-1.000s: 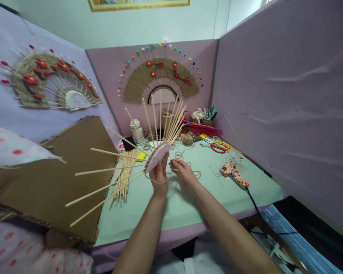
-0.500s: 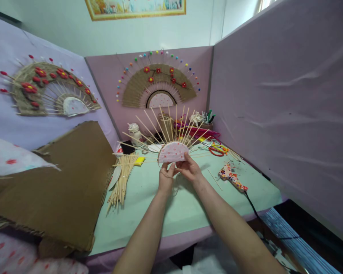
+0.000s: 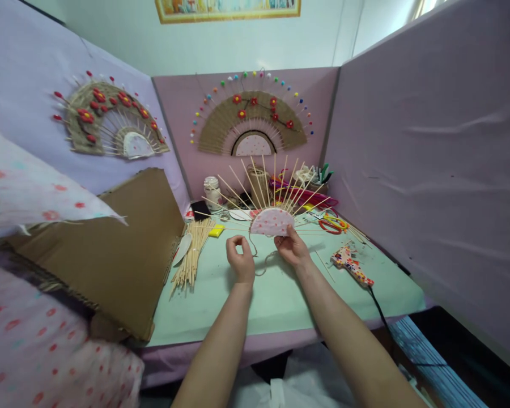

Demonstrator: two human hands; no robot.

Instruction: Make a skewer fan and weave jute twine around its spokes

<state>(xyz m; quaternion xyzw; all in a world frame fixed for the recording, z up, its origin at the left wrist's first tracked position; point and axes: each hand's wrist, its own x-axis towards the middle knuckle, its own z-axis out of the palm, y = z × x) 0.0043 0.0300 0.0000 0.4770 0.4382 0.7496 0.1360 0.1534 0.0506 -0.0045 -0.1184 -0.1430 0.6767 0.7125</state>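
Lilac panels: stand upright at the left, back and right of the workspace.
Tabletop: pale green, its front edge draped in lilac, close to the person.
Cardboard sheet: brown, leaning at a slant over the left end of the tabletop.
Back fan: brown with red flowers, coloured beads along its outer arc, hung on the back panel.
Stick fan: a spotted half-round with thin sticks radiating from its curve, held above the middle of the tabletop, flat edge down.
Stick bundle: loose pale sticks lying left of the hands.
Right hand: clamped on the lower right corner of the half-round, thumb on its front.
Left hand: apart from the half-round, thumb and fingers curled into a ring; whether they pinch anything, I cannot tell.
Glue gun: flower-patterned, lying right of the right hand, black cord running off the edge.
Twine: thin, loosely curved between the hands.
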